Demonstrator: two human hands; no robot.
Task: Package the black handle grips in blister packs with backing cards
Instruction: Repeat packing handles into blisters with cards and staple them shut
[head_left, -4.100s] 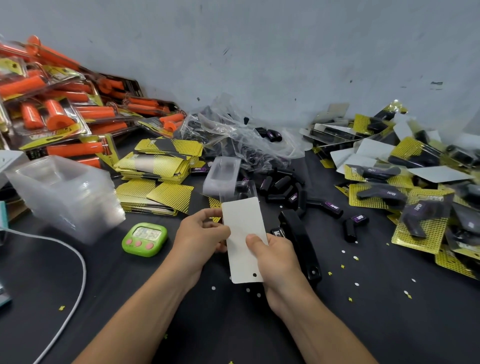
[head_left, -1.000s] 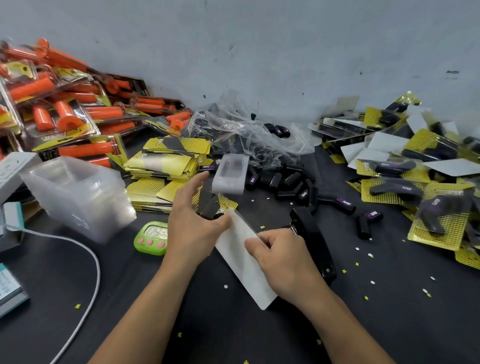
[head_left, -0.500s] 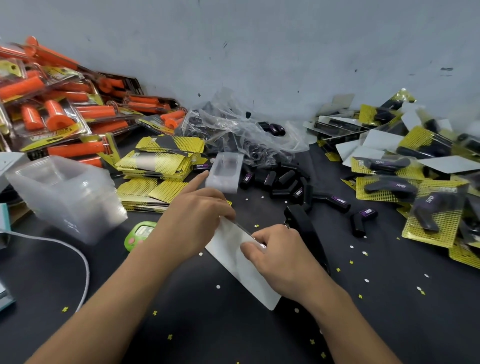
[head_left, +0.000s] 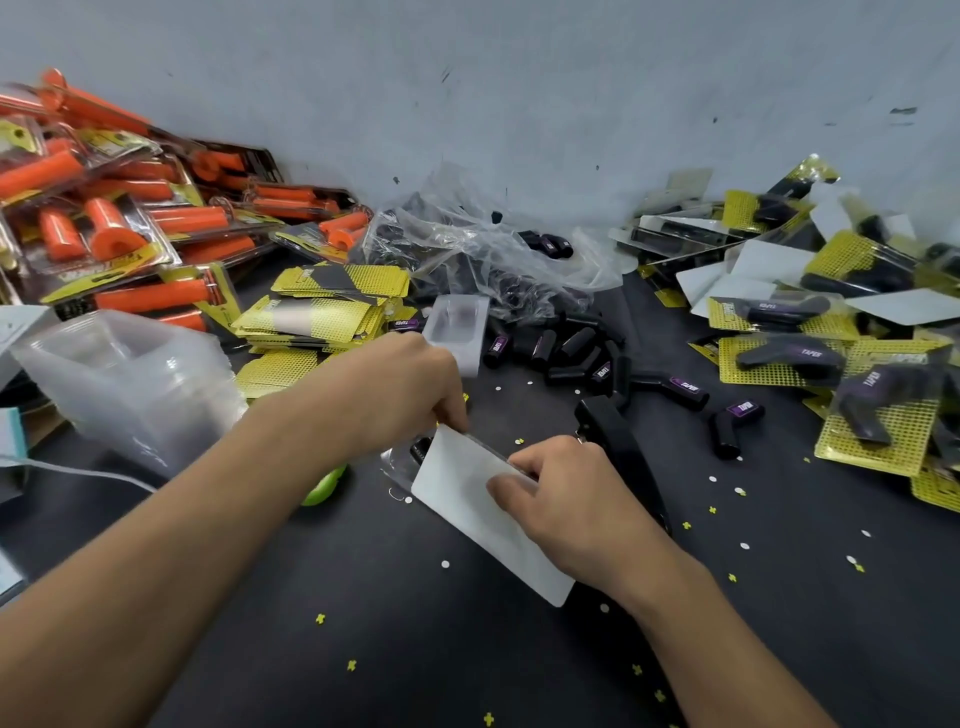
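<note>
A backing card (head_left: 467, 512) shows its white back, tilted on edge over the dark table, with a clear blister (head_left: 397, 457) and a black grip peeking out behind its left end. My left hand (head_left: 395, 395) pinches the card's upper left corner. My right hand (head_left: 566, 499) grips its upper edge further right. Loose black handle grips (head_left: 566, 345) lie in a heap behind. A stack of yellow backing cards (head_left: 322, 317) sits at mid left. An empty clear blister (head_left: 457, 330) stands behind my left hand.
A black stapler (head_left: 618, 447) lies right of my right hand. Finished yellow packs (head_left: 878, 421) pile up at the right, orange-grip packs (head_left: 119, 228) at the back left. Stacked clear blisters (head_left: 130, 384), a green timer (head_left: 324, 486) and a crumpled plastic bag (head_left: 483, 249) are nearby.
The card has turned from flat and upright in both hands to tilted on edge, lowered toward the table. My left hand moved over the card's top left corner and hides most of the green timer.
</note>
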